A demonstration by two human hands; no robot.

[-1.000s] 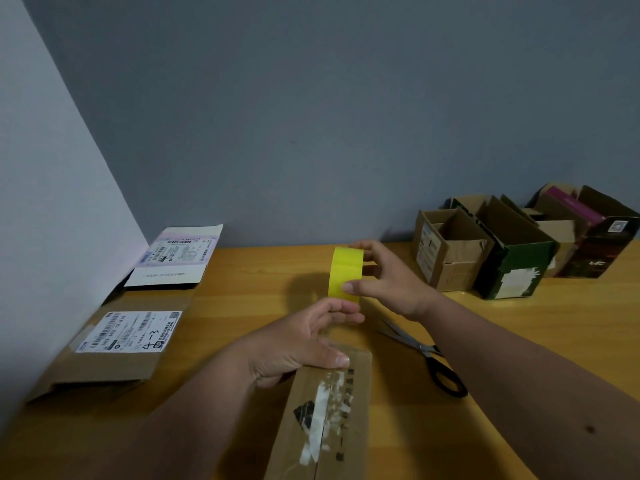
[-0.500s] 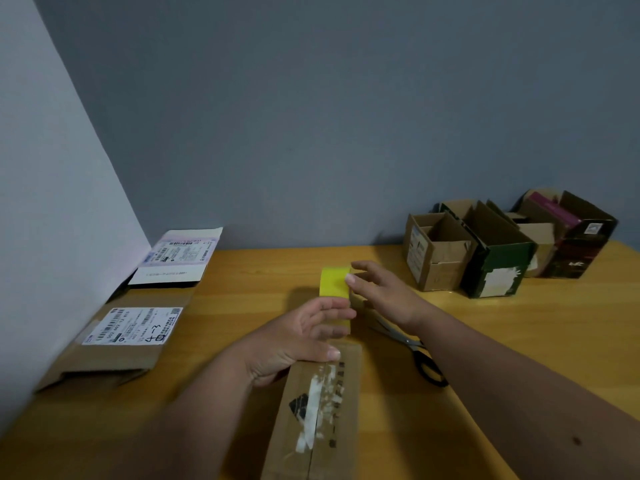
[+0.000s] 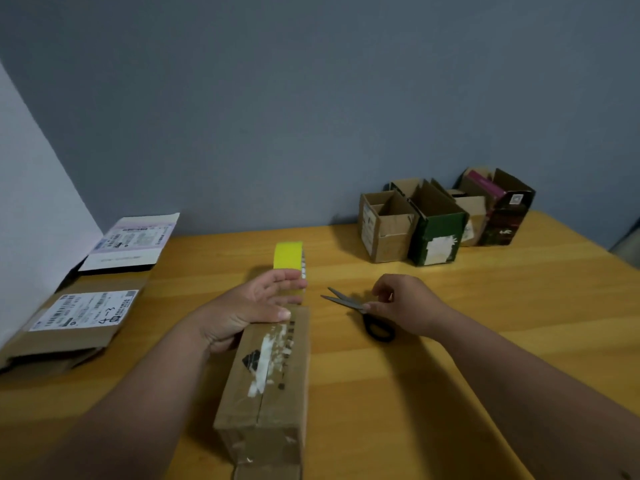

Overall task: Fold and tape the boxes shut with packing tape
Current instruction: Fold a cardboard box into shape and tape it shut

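Observation:
A long brown cardboard box, its flaps closed and old tape scraps on top, lies on the wooden table in front of me. My left hand rests on the box's far end, thumb pressed on the top and straight fingers reaching against a yellow tape roll that stands just behind the box. To the right, my right hand pinches the black-handled scissors near their pivot. The scissors lie on the table with their blades slightly apart, pointing left.
Several open small boxes stand at the back right against the grey wall. Flattened cartons with white shipping labels lie along the left wall.
My right hand let go of the yellow tape roll and moved right, down to the scissors. The roll sank from the air to behind the box. My left hand stayed on the box.

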